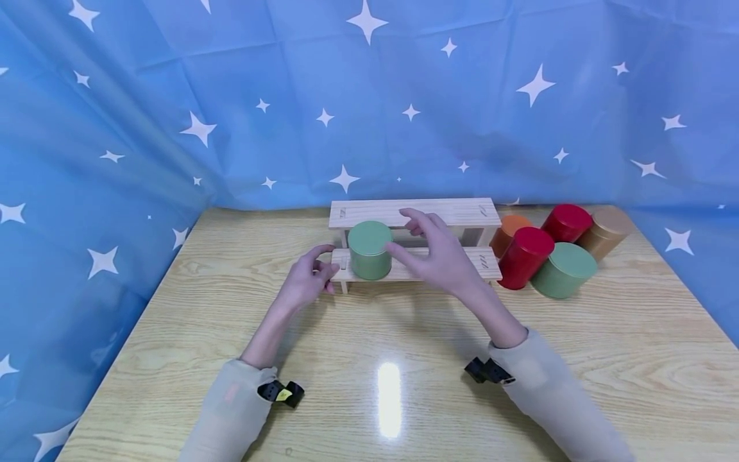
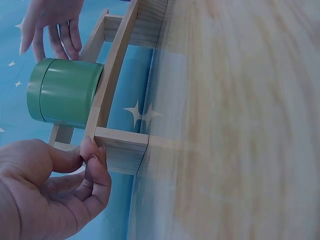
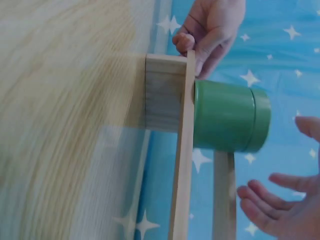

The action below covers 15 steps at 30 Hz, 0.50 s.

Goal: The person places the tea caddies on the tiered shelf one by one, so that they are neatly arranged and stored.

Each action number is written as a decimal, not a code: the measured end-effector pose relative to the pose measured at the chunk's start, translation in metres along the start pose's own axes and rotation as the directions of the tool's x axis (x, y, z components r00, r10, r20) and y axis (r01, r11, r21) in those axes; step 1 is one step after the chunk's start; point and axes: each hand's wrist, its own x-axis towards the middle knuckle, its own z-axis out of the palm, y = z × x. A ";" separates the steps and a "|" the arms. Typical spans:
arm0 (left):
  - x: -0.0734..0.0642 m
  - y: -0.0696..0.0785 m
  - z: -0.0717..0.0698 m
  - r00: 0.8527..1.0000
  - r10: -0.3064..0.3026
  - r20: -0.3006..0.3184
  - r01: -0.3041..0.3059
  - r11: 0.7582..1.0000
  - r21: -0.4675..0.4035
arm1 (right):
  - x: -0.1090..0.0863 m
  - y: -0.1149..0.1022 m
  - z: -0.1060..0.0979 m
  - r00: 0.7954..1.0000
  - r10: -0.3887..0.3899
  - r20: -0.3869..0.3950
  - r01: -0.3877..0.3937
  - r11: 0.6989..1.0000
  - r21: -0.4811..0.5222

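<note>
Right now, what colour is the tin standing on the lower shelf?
The tin is green, lid included; the right wrist view shows it best.

Smooth metal tin (image 1: 371, 253), wooden shelf (image 1: 369, 210)

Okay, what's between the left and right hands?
A green tin, standing on the lower wooden shelf between the left hand and the right hand; the head view shows it.

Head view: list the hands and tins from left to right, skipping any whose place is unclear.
Left hand → green tin on the wooden shelf → right hand → front red tin → gold tin.
</note>
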 end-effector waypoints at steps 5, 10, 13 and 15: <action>0.001 -0.002 0.001 1.000 -0.003 -0.004 0.003 1.000 0.006 | -0.007 0.008 -0.013 0.997 -0.059 -0.046 0.057 0.998 -0.023; 0.000 -0.002 0.000 1.000 0.003 -0.003 -0.003 1.000 0.005 | -0.014 0.018 -0.027 0.994 -0.083 -0.075 0.077 0.994 -0.076; 0.000 0.000 0.000 1.000 0.003 -0.006 -0.003 1.000 0.007 | -0.019 0.022 -0.037 0.991 -0.098 -0.095 0.089 0.992 -0.092; 0.000 0.000 0.001 1.000 0.002 -0.007 -0.002 1.000 0.008 | -0.021 0.025 -0.043 0.989 -0.100 -0.109 0.090 0.991 -0.097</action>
